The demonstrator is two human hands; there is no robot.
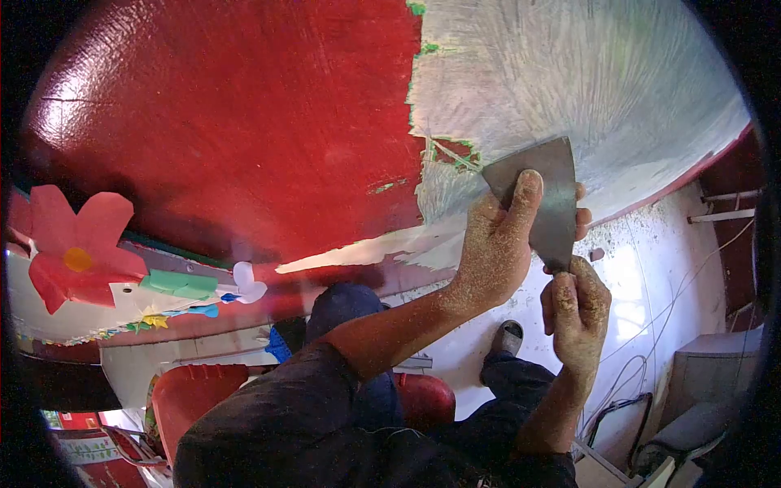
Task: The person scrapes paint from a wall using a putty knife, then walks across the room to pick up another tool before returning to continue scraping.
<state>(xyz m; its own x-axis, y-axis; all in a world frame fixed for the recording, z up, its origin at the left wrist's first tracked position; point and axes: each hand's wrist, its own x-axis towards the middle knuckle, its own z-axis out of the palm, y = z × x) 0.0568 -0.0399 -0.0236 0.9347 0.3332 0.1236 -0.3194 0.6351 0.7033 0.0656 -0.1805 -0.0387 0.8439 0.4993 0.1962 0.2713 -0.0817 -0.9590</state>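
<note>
A flat grey metal scraper [547,191] has its broad edge close to the wall, near a small patch of red and green paint [455,153]. My left hand [500,244] grips the blade, with the thumb across its face and fingertips showing past its right side. Lower down, my right hand [578,313] is closed around the narrow end of the scraper. Both hands are speckled with pale dust. The wall surface is glossy red [268,122] on the left and scraped to whitish [553,73] on the right, with thin green edges between.
Paper flower decorations [77,248] hang at the left. A red chair [191,398] stands below. My sandalled foot [510,335] rests on the white floor [630,285], which has crumbs and loose cables [639,358]. A grey box [712,366] is at the lower right.
</note>
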